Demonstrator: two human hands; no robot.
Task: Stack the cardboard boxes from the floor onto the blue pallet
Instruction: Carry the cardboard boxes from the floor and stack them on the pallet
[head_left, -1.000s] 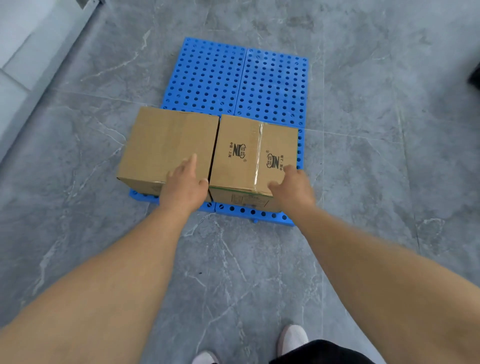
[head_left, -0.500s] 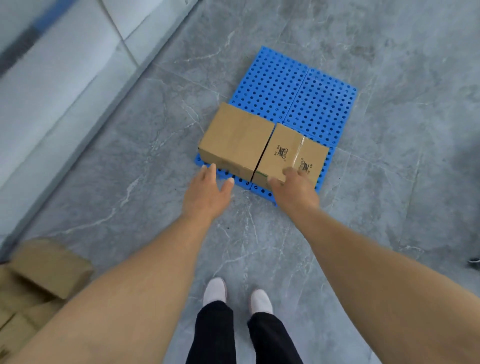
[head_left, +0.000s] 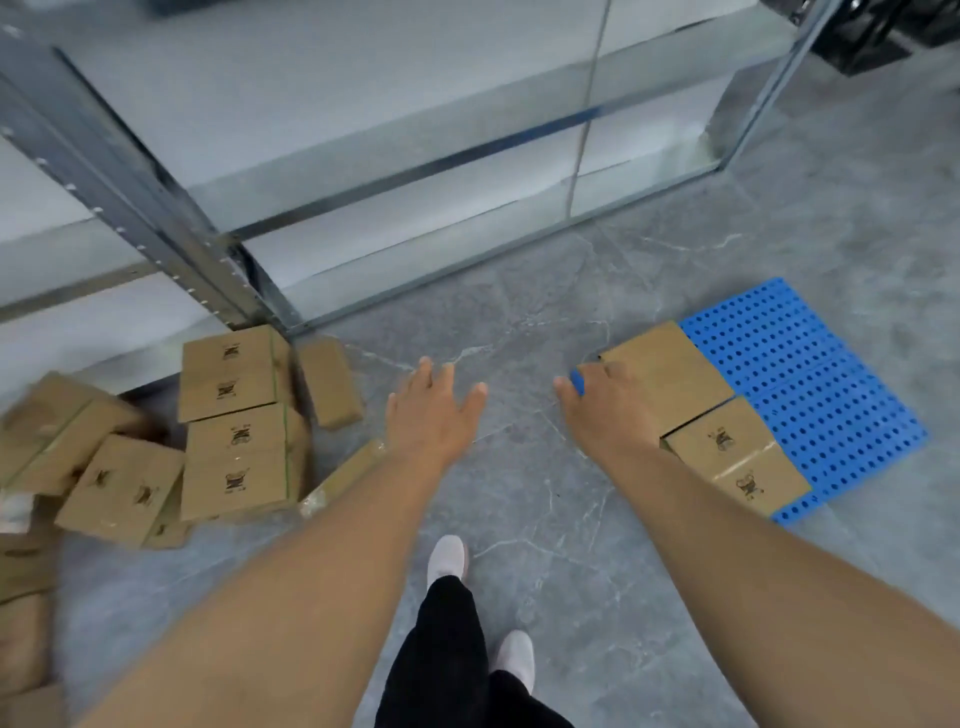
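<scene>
Head view. Both hands were empty. The left hand (head_left: 434, 410) hung over bare floor (head_left: 519, 322) with fingers spread and straight; the right hand (head_left: 605, 410) was likewise uncurled, its fingers overlapping in view the near corner of the pallet (head_left: 810, 374), gripping nothing — whether it touched anything cannot be told.

Two boxes (head_left: 670, 371) already lay side by side along the pallet's near edge, to the person's right; the rest of the blue deck was bare. The remaining boxes formed a loose pile (head_left: 234, 431) on the floor to the left, against the foot of a metal rack (head_left: 156, 208).

The relation that governs the next move: the pile lay left of both hands, so the left hand was the nearer — the closest pieces being a tilted box (head_left: 330, 382) and a flat one partly hidden under the left forearm. The taller stacked cartons ran lengthwise away from the person. Judged stage: early, between placements.
</scene>
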